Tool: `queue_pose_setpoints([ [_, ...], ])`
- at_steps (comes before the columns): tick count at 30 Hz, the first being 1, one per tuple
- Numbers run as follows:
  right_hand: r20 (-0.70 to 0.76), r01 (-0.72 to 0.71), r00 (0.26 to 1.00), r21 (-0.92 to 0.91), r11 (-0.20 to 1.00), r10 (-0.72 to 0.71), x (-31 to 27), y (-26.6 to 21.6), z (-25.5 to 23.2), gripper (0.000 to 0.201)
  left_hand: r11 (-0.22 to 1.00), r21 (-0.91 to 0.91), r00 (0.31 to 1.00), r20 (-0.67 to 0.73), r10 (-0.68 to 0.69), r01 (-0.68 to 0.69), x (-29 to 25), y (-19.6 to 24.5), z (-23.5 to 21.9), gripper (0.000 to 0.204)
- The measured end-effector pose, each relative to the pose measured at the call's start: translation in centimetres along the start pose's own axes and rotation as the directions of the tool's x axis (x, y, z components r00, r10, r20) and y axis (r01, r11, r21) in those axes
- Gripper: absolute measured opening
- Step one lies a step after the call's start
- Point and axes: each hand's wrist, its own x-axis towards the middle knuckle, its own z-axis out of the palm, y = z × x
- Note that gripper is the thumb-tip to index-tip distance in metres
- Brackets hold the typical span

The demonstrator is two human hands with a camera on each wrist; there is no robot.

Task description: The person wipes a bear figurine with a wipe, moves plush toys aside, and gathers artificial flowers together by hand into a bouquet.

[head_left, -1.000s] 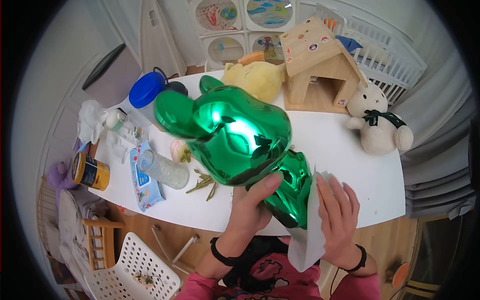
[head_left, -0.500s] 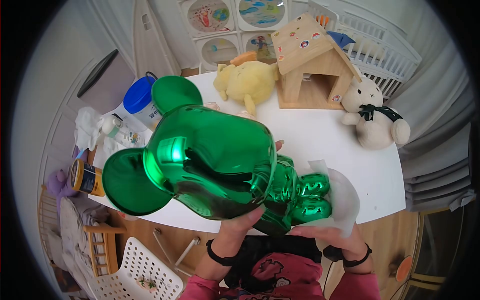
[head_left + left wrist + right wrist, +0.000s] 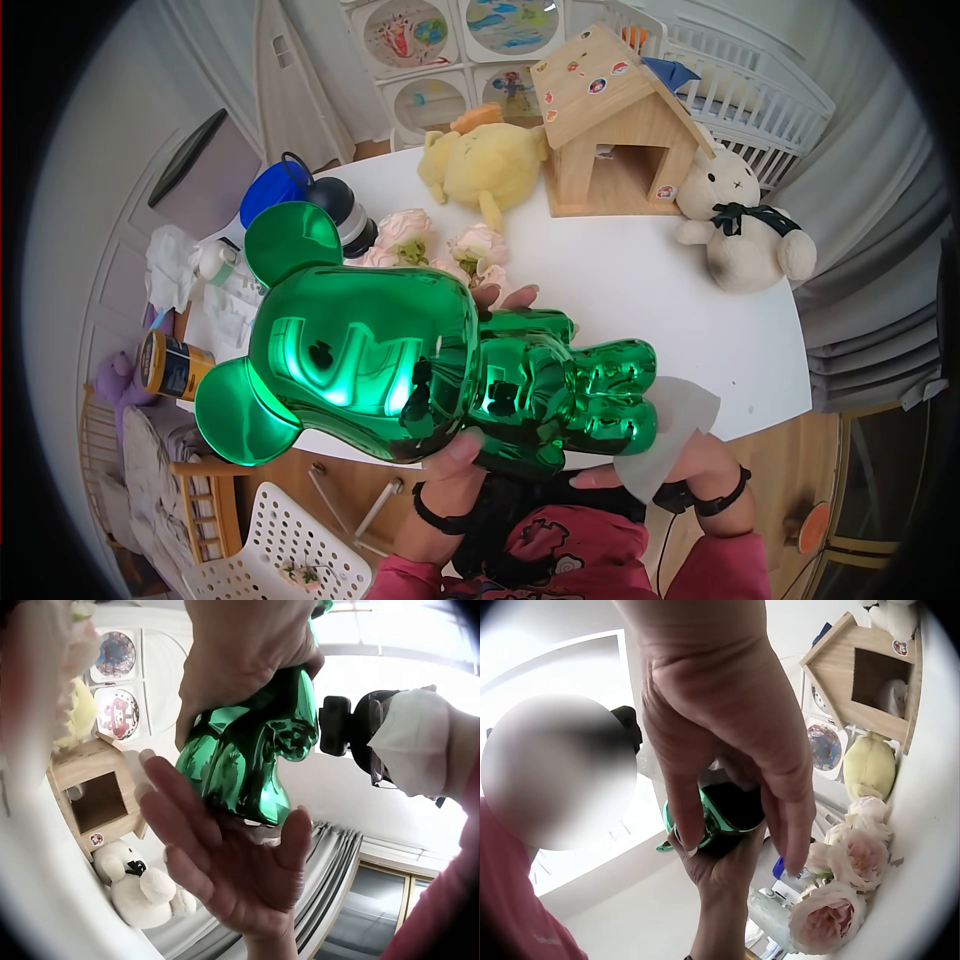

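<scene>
While gripping the shiny green bear figure [image 3: 430,350] below its head with the curled left hand [image 3: 247,656], holds it raised by the white worktop's [image 3: 690,290] near edge. Keeps the right hand [image 3: 240,877] spread loosely beneath its feet, beside a thin white sheet [image 3: 688,400].

Green bear figure [image 3: 450,350]; pink flowers [image 3: 478,242]

I can read no word, number or brand anywhere around me. The yellow tub [image 3: 176,362] wears a dark label [image 3: 177,371] with print too small to make out. Small stickers [image 3: 597,86] dot the roof of the wooden playhouse [image 3: 578,125], and a round sticker [image 3: 666,192] sits beside its doorway, all illegible to me.
</scene>
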Motion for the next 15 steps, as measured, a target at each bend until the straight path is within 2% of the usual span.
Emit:
queue_pose_setpoints([
  [4,0.082,-0.040,0.996,-0.001,0.999,0.040,-0.4,0.2,-0.6,0.059,0.997,-0.064,0.999,-0.015,0.044,-0.045,-0.2,-0.3,-0.9,0.103],
  [6,0.064,-0.043,0.997,0.012,0.999,0.043,-0.1,-0.4,-1.5,0.063,0.994,-0.088,0.998,-0.023,0.066,-0.068,-0.3,-0.5,-1.9,0.104],
  [8,0.046,-0.048,0.998,0.026,0.999,0.047,0.2,-1.1,-2.3,0.067,1.000,0.014,0.988,0.157,0.003,-0.005,-0.4,-0.2,-2.5,0.091],
  [9,0.062,-0.139,0.989,0.135,0.981,0.132,0.5,-1.4,-2.7,0.067,1.000,0.014,0.988,0.157,0.003,-0.005,-0.4,-0.2,-2.4,0.091],
  [12,0.176,-0.394,0.919,0.427,0.814,0.353,1.5,-2.4,-3.8,0.069,0.999,0.033,0.992,0.115,-0.041,0.038,-0.3,0.2,-1.2,0.098],
  [15,0.350,-0.598,0.789,0.626,0.500,0.505,2.4,-3.2,-4.8,0.070,0.995,0.048,0.994,0.070,-0.085,0.082,-0.1,0.4,-0.2,0.105],
])
